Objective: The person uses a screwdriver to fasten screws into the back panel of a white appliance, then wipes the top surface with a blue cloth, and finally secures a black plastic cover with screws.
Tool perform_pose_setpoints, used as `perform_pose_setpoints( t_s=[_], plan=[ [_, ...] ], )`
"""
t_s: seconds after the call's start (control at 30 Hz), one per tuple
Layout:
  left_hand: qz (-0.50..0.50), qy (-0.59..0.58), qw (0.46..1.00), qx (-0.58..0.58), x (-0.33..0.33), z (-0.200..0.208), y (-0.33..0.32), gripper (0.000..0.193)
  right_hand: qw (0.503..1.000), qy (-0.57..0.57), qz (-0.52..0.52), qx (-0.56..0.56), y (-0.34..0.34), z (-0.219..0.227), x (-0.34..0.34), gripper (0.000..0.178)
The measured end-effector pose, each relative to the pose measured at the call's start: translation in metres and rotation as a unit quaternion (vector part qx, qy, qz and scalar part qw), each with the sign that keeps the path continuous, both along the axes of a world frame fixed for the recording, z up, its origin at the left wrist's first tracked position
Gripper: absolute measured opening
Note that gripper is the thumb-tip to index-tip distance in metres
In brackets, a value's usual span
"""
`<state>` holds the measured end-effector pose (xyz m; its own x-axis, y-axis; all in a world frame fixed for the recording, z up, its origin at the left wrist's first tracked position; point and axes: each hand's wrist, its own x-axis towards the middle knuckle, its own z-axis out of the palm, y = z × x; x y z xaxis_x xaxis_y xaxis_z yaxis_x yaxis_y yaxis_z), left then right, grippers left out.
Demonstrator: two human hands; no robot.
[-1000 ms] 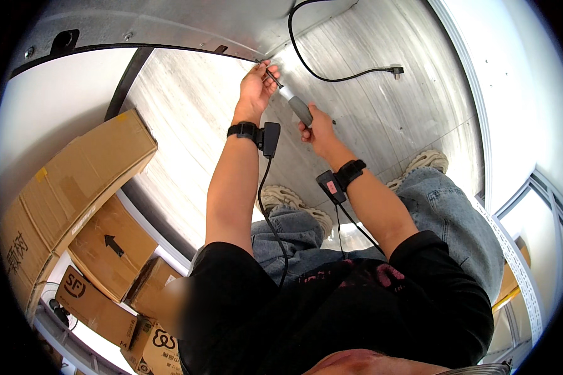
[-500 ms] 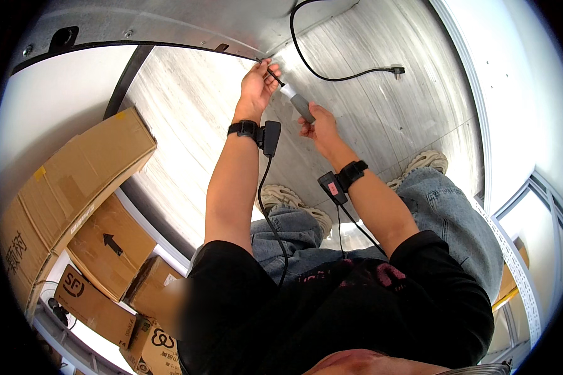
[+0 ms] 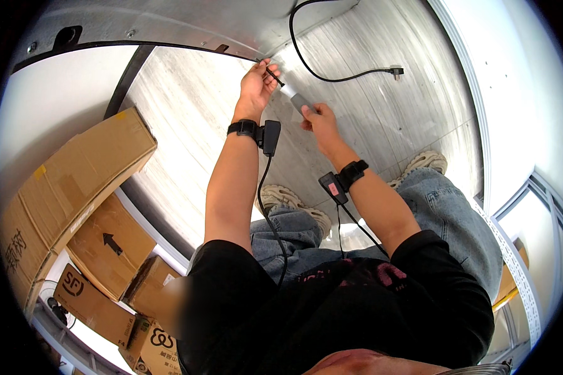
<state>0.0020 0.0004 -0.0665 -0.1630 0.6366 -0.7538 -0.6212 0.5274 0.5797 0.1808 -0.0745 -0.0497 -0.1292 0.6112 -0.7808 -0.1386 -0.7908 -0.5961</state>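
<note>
My right hand [image 3: 322, 124] is closed on the grey handle of a screwdriver [image 3: 300, 101], which has a pale collar and a dark shaft. The shaft slants up and left toward the lower edge of a metal cabinet [image 3: 175, 24]. At that edge, my left hand [image 3: 255, 86] has its fingers curled about the front part of the shaft. The screwdriver's tip is hidden among the fingers and the cabinet edge, so what it meets cannot be made out.
A black power cord [image 3: 322, 77] with a plug lies on the wood-look floor [image 3: 413, 106], right of my hands. Cardboard boxes [image 3: 84, 169] are stacked at the left. Metal shelving [image 3: 538, 194] stands at the right. Cables hang from my wrist straps.
My right hand has rolled slightly round the screwdriver handle, and its fingers sit differently. My left hand stays at the cabinet edge with hardly any shift.
</note>
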Motion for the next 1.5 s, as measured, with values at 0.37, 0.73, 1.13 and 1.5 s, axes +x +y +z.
perform_pose_setpoints(
  t_s=[0.37,0.73,1.13,1.5],
  plan=[
    [-0.017,0.014,1.000,-0.001,-0.003,0.004,-0.002,0.021,0.998,-0.006,0.016,-0.052,0.006,0.022,-0.012,0.045],
    [0.000,0.030,1.000,0.009,-0.006,0.000,-0.006,0.018,0.988,0.068,0.034,-0.137,0.006,0.001,-0.003,0.039],
    [0.021,0.044,0.999,0.009,-0.002,0.005,-0.004,0.019,0.982,0.099,-0.050,-0.152,-0.001,0.006,-0.001,0.036],
    [0.033,0.014,0.999,0.025,-0.005,0.001,-0.004,0.020,0.995,0.050,0.066,-0.055,0.003,0.003,0.005,0.036]
  ],
)
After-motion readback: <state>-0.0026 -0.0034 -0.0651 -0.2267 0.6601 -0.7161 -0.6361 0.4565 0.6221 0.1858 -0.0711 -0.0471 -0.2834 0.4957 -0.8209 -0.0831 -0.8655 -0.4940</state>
